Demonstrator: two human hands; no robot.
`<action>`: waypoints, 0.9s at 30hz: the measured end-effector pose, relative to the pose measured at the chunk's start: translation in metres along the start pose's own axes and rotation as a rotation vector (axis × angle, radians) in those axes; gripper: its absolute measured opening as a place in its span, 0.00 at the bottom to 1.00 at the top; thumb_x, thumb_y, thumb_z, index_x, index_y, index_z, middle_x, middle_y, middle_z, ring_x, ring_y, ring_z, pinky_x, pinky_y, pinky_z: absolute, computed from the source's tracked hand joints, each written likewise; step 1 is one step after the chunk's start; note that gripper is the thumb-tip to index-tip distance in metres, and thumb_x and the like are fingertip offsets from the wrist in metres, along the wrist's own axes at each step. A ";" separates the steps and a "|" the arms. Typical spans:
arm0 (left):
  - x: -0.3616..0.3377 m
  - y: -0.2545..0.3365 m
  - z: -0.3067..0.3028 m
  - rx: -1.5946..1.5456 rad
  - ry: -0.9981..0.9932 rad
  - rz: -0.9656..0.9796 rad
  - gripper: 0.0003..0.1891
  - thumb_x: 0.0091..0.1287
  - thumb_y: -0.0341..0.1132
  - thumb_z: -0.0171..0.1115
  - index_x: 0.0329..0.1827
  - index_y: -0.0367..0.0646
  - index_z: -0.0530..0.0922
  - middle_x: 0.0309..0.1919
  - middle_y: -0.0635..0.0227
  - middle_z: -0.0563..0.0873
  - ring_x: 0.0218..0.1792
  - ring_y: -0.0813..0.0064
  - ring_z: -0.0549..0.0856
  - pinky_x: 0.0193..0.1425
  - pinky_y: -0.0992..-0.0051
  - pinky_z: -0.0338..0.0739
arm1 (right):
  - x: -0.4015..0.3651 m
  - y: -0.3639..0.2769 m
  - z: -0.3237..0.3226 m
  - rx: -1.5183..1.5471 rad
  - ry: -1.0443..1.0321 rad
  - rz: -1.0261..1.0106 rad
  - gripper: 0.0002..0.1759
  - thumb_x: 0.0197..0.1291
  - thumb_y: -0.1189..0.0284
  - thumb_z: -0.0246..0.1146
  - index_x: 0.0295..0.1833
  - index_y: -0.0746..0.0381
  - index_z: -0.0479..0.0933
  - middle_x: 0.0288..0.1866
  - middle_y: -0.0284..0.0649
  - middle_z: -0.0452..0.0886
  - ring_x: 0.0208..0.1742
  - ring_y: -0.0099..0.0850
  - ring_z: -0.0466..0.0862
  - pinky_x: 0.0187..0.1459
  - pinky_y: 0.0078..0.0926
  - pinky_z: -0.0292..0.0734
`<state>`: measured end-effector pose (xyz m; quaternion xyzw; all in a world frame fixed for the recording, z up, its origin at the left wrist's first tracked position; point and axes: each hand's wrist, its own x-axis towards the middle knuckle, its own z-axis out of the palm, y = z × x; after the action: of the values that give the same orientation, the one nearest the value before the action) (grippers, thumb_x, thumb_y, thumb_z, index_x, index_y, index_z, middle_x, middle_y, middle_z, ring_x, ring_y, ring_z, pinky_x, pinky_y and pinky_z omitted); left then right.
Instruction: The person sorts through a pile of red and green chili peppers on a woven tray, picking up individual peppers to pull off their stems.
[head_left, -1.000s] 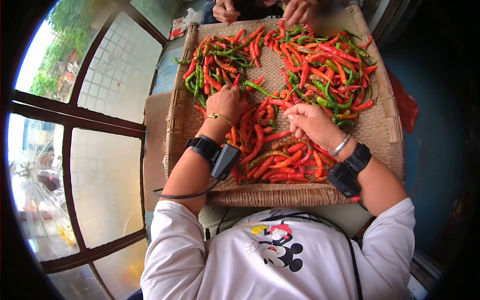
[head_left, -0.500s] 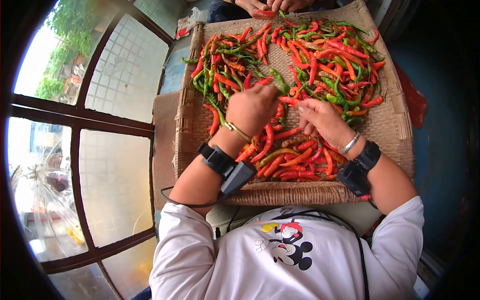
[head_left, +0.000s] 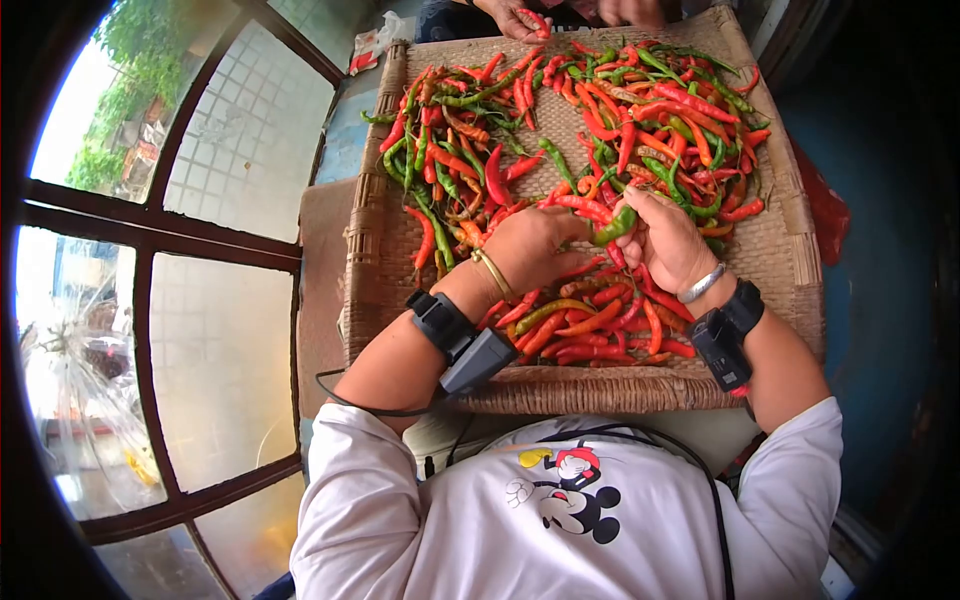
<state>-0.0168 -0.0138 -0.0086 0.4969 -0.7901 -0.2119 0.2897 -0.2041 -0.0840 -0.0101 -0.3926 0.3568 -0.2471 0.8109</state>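
Background: a dark-framed window (head_left: 150, 240) is filling the left side, with white tiled wall and green leaves showing through its panes.
Surface: a wide flat woven rattan tray (head_left: 790, 270) is sitting in front of the person, its near rim just beyond the white printed T-shirt (head_left: 570, 510). What is carrying it is not showing.
Far load: loose long red, orange and green chilli peppers (head_left: 660, 110) are covering most of the tray's far half.
Near load: a smaller heap of mostly red and orange chillies (head_left: 590, 330) is lying by the near rim, under and between the wrists.
Held thing: a short bent green chilli pepper (head_left: 613, 226) is being held above the middle of the tray, between the two hands.
Right hand (head_left: 672, 240): fingers are closing around the right end of the green chilli pepper.
Left hand (head_left: 530, 250): it is curling palm down, fingertips reaching the left end of the green chilli pepper. Whether it is pinching or only touching, cannot tell.
Wrists: a thin gold bangle (head_left: 493, 273) is sitting on the left wrist and a silver bangle (head_left: 702, 284) on the right. A black strapped device (head_left: 478, 360) is hanging off the left forearm.
Other person: a co-worker's hand (head_left: 510, 14) is working at the far rim, gripping a red chilli (head_left: 535, 20).
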 end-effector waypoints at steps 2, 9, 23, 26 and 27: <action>0.002 0.006 0.003 -0.034 0.071 -0.034 0.11 0.53 0.37 0.64 0.36 0.42 0.79 0.27 0.61 0.82 0.28 0.60 0.82 0.33 0.68 0.76 | -0.001 0.000 0.001 0.017 0.021 0.022 0.16 0.64 0.59 0.51 0.32 0.60 0.72 0.20 0.34 0.74 0.16 0.20 0.70 0.18 0.16 0.65; 0.004 -0.002 -0.015 -0.169 -0.033 -0.313 0.10 0.56 0.35 0.63 0.35 0.37 0.79 0.23 0.60 0.82 0.24 0.65 0.81 0.30 0.72 0.75 | -0.003 -0.002 0.003 0.033 0.027 0.061 0.20 0.66 0.58 0.48 0.44 0.64 0.72 0.24 0.33 0.76 0.20 0.19 0.73 0.21 0.15 0.67; -0.003 -0.036 -0.020 0.602 -0.258 -0.607 0.13 0.53 0.46 0.60 0.34 0.48 0.81 0.32 0.62 0.83 0.36 0.61 0.82 0.38 0.63 0.76 | 0.001 0.002 0.001 -0.289 -0.104 0.057 0.13 0.65 0.64 0.50 0.43 0.63 0.72 0.24 0.30 0.76 0.21 0.14 0.73 0.22 0.11 0.68; -0.005 -0.043 -0.021 0.481 -0.197 -0.640 0.11 0.52 0.44 0.61 0.33 0.47 0.81 0.27 0.62 0.83 0.33 0.60 0.82 0.37 0.64 0.76 | 0.000 0.001 0.002 -0.319 -0.117 0.065 0.12 0.65 0.65 0.51 0.43 0.63 0.72 0.25 0.29 0.76 0.22 0.13 0.73 0.23 0.10 0.68; -0.006 -0.044 -0.023 0.464 -0.155 -0.608 0.11 0.52 0.42 0.61 0.32 0.46 0.81 0.26 0.62 0.83 0.32 0.60 0.82 0.36 0.64 0.76 | 0.000 0.001 0.002 -0.326 -0.116 0.063 0.12 0.64 0.65 0.51 0.43 0.63 0.72 0.25 0.29 0.76 0.22 0.13 0.73 0.23 0.10 0.68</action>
<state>0.0292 -0.0273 -0.0205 0.7432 -0.6533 -0.1408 0.0333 -0.2024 -0.0822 -0.0096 -0.5211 0.3568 -0.1373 0.7631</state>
